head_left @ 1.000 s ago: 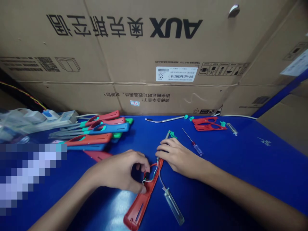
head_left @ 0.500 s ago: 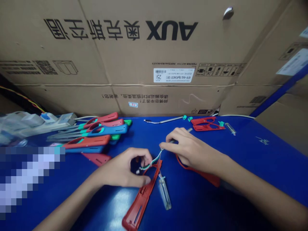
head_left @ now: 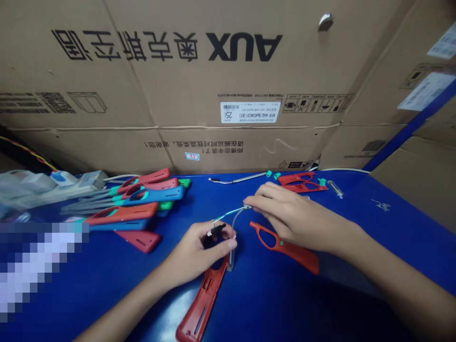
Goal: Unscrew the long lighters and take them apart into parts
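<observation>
With thumb and fingers pinched together, my left hand grips the white top end of a clear lighter fuel tank, which hangs below the fingertips. A small black-and-white igniter lies over those fingers on a green-and-white wire. My right hand is closed on the end of a metal tube, mostly hidden; the wire and a thin hose run out of it. Under my left hand lies a red half-shell, inner side up. Another red half-shell rests below my right hand.
Finished-looking lighters in red, blue and green are piled at left beside a power strip. At the back lie another metal tube, red shells, green caps and a clear tank. A cardboard box stands behind.
My left hand has taken the clear tank by its top and lifted it off the table. My right hand has moved slightly up and right, and the black-and-white igniter now shows over my left fingers.
</observation>
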Demonstrator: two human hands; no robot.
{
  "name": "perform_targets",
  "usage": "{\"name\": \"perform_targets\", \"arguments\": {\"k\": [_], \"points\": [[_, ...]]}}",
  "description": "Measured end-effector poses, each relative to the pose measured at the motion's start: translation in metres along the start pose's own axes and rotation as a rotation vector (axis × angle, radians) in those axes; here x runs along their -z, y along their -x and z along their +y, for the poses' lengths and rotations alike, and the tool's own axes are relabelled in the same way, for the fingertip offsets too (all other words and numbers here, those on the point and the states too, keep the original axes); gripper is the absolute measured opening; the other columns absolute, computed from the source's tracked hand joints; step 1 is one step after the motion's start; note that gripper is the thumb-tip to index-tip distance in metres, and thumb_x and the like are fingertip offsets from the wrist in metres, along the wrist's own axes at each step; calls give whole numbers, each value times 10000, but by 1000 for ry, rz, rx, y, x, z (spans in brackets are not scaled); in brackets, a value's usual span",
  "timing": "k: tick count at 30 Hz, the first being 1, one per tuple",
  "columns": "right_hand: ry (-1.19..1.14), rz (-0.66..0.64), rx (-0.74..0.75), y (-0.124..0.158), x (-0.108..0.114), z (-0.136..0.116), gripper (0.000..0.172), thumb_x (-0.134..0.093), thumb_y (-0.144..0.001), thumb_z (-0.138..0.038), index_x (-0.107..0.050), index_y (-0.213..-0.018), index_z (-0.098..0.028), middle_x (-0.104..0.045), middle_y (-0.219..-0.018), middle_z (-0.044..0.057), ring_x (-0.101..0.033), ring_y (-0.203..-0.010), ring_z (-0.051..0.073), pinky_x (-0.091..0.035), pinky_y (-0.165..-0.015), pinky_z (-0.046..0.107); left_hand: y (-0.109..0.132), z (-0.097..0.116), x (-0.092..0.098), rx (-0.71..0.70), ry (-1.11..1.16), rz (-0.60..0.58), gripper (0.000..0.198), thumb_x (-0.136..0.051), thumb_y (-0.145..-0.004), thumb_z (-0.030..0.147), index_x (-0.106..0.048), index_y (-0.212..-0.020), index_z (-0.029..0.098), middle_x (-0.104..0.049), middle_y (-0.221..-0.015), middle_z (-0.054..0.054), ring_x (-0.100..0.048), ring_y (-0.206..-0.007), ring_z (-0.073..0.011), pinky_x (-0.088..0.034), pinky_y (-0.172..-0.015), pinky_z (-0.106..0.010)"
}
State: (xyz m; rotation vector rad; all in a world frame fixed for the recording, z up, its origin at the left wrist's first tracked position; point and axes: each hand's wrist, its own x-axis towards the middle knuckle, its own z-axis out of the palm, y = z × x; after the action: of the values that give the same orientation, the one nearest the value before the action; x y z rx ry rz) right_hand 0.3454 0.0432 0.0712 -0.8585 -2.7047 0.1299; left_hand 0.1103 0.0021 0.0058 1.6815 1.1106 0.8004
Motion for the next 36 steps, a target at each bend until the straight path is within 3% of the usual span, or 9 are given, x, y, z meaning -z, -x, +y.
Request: {"name": "perform_targets", "arguments": {"k": [5, 8, 12, 15, 18, 21, 25, 30, 36], "points": [[-71, 0, -62, 0, 4, -2, 287, -407, -968, -150, -622, -1158, -155, -649, -1081, 98, -611, -972, 206, -506, -855, 352, 0, 3, -3, 110, 349, -49, 313, -709, -807, 437, -582, -864, 157, -711, -871, -69, -666, -815, -206, -517, -781, -344], [-103, -34, -112, 0, 7, -2, 261, -421, -980, -205, -624, -1143, -180, -674, -1104, 78, -627, -986, 202, -489, -849, 329, 0, 2, -2, 160, 483, -44, 345, -713, -807, 466, -588, -892, 155, -675, -785, -35, -666, -728, -183, -512, -687, -309], [-117, -243, -245, 1, 8, -2, 192, -462, -963, -229, -614, -1080, -214, -694, -943, 41, -643, -799, 171, -457, -646, 262, 1, -1, 4, 275, 473, -122, 333, -752, -783, 414, -613, -929, 149, -630, -724, 10, -582, -579, -104, -435, -542, -229], [-4, -426, -329, 2, 3, 0, 124, -515, -931, -218, -631, -963, -191, -670, -795, 48, -620, -676, 178, -385, -538, 255, 1, -3, 9, 326, 439, -246, 388, -825, -706, 284, -599, -989, 146, -691, -823, -16, -601, -648, -98, -442, -588, -219], [77, -491, -331, 3, -5, 0, 107, -530, -909, -178, -637, -896, -178, -654, -752, 61, -612, -669, 202, -360, -532, 273, 1, -4, 11, 359, 484, -278, 499, -831, -691, 247, -527, -1078, 170, -730, -948, -61, -645, -704, -120, -483, -644, -255], [89, -395, -276, 3, -10, -7, 110, -518, -902, -132, -621, -892, -168, -653, -839, 77, -612, -786, 221, -414, -657, 312, 1, -3, 11, 370, 493, -262, 564, -806, -734, 297, -455, -1161, 183, -733, -983, -88, -677, -718, -146, -506, -661, -286], [-71, -229, -91, 0, -11, -25, 102, -526, -914, -146, -615, -883, -184, -624, -923, 40, -588, -846, 178, -433, -733, 296, 4, -1, 11, 332, 439, -299, 610, -696, -843, 400, -343, -1295, 191, -729, -951, -98, -672, -604, -133, -423, -516, -218], [-187, -288, 29, -1, -28, -36, 156, -471, -954, -125, -618, -975, -171, -631, -999, 38, -591, -933, 174, -453, -822, 295, 6, 0, 11, 329, 426, -350, 777, -672, -856, 429, -175, -1417, 226, -710, -913, -73, -626, -528, -115, -373, -483, -216], [-171, -293, 56, -1, -41, -30, 181, -448, -966, -134, -619, -909, -154, -632, -922, 48, -577, -878, 179, -467, -823, 313, 7, 1, 10, 305, 387, -334, 807, -656, -862, 442, -162, -1453, 202, -676, -872, -54, -501, -537, -86, -399, -532, -248]]}}
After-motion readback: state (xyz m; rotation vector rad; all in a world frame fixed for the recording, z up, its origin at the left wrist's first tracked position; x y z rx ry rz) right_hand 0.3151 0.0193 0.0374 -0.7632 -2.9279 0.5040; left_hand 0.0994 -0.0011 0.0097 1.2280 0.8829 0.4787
